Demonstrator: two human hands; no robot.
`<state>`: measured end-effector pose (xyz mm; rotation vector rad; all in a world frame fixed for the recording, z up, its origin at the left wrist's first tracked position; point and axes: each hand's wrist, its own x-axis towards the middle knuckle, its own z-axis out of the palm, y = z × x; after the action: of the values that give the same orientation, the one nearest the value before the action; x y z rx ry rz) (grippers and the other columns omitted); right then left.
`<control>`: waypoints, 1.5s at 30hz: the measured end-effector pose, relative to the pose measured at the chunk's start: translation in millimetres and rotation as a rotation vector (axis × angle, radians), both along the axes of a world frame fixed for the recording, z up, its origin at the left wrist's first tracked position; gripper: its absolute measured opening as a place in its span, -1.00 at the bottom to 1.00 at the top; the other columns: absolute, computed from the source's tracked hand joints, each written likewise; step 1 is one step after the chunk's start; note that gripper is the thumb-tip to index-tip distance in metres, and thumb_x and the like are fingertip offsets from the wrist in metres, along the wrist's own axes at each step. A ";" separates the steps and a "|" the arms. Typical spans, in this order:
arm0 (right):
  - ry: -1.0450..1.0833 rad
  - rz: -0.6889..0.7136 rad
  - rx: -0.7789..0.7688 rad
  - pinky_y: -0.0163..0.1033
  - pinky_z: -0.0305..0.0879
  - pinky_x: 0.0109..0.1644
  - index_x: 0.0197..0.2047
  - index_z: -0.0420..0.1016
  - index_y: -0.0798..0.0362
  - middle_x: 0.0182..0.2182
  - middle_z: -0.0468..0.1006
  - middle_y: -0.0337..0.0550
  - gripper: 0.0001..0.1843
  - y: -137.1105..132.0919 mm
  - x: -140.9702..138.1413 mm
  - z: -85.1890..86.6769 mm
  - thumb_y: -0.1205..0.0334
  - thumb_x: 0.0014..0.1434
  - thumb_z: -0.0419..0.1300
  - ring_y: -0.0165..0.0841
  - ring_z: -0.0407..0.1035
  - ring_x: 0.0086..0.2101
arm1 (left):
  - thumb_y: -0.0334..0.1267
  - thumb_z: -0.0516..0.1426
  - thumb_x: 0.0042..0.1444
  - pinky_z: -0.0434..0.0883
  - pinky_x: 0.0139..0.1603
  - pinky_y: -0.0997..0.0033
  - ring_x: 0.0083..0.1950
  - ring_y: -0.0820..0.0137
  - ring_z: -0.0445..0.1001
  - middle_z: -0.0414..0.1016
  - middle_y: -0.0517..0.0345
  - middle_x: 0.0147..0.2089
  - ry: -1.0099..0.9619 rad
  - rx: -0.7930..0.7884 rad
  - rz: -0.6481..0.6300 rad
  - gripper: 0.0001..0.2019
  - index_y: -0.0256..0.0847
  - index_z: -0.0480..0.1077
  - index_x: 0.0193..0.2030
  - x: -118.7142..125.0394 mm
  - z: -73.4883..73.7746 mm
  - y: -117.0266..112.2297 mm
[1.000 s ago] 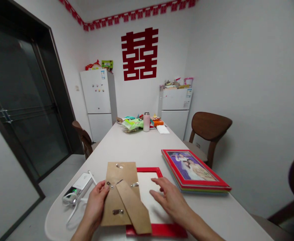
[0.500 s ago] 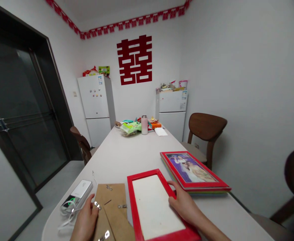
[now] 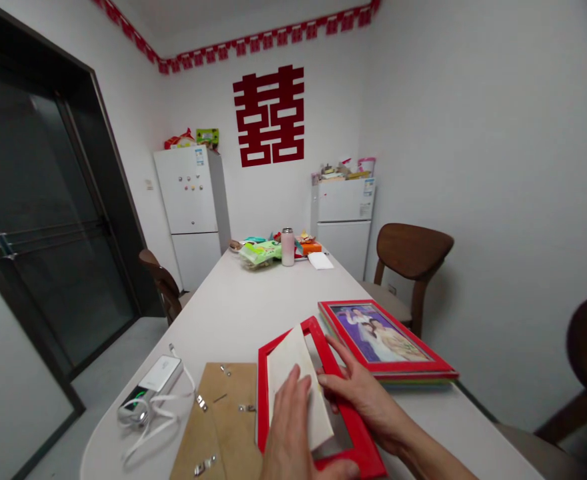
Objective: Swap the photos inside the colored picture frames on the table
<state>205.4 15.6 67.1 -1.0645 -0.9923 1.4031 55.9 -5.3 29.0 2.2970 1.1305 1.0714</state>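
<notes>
A red picture frame [image 3: 265,413] is tilted up a little in front of me, its near part toward me. My right hand [image 3: 361,397] grips its right side bar, fingers through the opening. A white rectangular board [image 3: 291,373] has come partly out of the frame and lies slanted across the opening. My left hand [image 3: 291,427] rests over this board with its fingers stretched out, the thumb near the frame's lower bar. Left of the frame lies a brown backing board [image 3: 233,400] with metal clips on the table.
A stack of framed pictures [image 3: 378,333] lies on the right, a red-framed photo on top. A power bank [image 3: 161,373] with a white cable [image 3: 161,427] is at the left edge. Farther back on the table [image 3: 268,293] stand a pink bottle [image 3: 287,248] and green packets [image 3: 261,253].
My left hand has moved from the brown backing board to the white board. That board has turned out of its flat position in the red frame, and the frame is tilted more.
</notes>
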 end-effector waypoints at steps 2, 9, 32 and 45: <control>-0.077 0.020 0.018 -0.40 0.16 -0.60 0.19 -0.20 -0.01 -0.62 0.31 -0.40 -0.13 2.4 2.1 -2.5 0.23 -0.14 0.17 -0.51 0.21 -0.64 | -0.34 0.09 -0.12 0.22 0.06 0.14 0.11 0.16 0.17 0.18 -0.18 0.11 -0.020 0.058 -0.016 -0.39 -0.33 0.04 0.13 9.1 10.0 -3.2; -0.760 -0.090 0.117 -0.29 0.24 -0.38 0.12 0.08 0.20 -0.45 0.48 -0.16 -0.32 12.8 24.5 -37.3 0.21 -0.12 0.04 -0.35 0.35 -0.47 | -0.29 0.03 -0.04 0.36 -0.38 0.48 -0.40 0.46 0.35 0.32 0.14 -0.30 -0.383 -0.137 0.401 -0.56 -0.25 0.12 0.03 -56.4 31.2 3.4; -0.339 0.144 -0.089 -0.39 0.16 -0.63 0.08 0.09 0.27 -0.61 0.40 -0.24 -0.39 31.0 -55.7 -71.3 0.19 -0.04 0.01 -0.48 0.25 -0.66 | -0.35 0.04 -0.13 0.19 0.08 0.13 0.16 0.20 0.12 0.17 -0.10 0.14 0.225 -0.010 0.279 -0.45 -0.30 0.13 0.09 -87.2 -42.1 -3.1; -0.157 -0.040 0.025 -0.33 0.27 -0.34 0.05 0.14 0.16 -0.22 0.41 -0.03 -0.43 15.9 -68.4 -22.5 0.06 0.00 0.03 -0.39 0.35 -0.31 | -0.17 -0.02 0.03 0.34 -0.07 0.23 -0.06 0.19 0.39 0.48 -0.02 -0.16 -0.761 -0.366 0.424 -0.60 -0.32 0.25 -0.01 -37.1 18.6 6.7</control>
<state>137.0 31.4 44.5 -1.1833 -1.0927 1.2865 18.8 1.4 47.6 1.2072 1.3383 1.5433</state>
